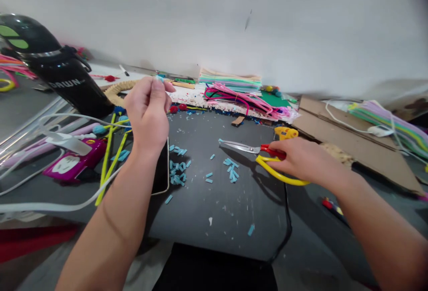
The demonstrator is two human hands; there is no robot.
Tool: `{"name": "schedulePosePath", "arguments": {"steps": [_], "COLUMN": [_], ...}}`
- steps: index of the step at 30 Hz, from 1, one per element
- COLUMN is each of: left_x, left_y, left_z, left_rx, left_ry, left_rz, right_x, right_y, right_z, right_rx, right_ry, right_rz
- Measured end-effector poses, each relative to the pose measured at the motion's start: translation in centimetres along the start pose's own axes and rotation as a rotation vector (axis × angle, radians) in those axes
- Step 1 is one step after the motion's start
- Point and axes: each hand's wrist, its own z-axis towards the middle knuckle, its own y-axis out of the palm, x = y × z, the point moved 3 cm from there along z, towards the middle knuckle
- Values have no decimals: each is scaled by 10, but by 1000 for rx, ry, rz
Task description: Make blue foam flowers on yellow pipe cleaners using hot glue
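Observation:
My left hand is raised over the left part of the dark table, thumb and fingers pinched together. A small light blue piece shows at its fingertips; most of it is hidden. My right hand holds scissors with red and yellow handles, the blades close together and pointing left. A tiny blue bit clings near the blade tip. Below the blades lies a small pile of cut light blue strips. A larger heap of blue strips lies beside a phone, which is partly behind my left forearm.
At the left, a black bottle stands behind a purple device and white cables. Pink pipe cleaners and stacked coloured strips lie along the wall. A yellow glue gun and cardboard are at the right.

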Motion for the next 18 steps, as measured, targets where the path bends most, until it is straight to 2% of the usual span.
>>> {"name": "schedulePosePath", "arguments": {"steps": [8, 15, 18], "left_x": [-1, -1, -1], "left_y": [1, 3, 3], "left_z": [-1, -2, -3], "left_rx": [-40, -46, -45], "left_ry": [-21, -12, -11], "left_rz": [25, 27, 26], "right_x": [-4, 9, 14], "right_y": [1, 7, 10], "right_z": [7, 0, -7], "right_rx": [54, -30, -69], "right_ry": [123, 80, -18], "right_rz": [-27, 52, 105]}}
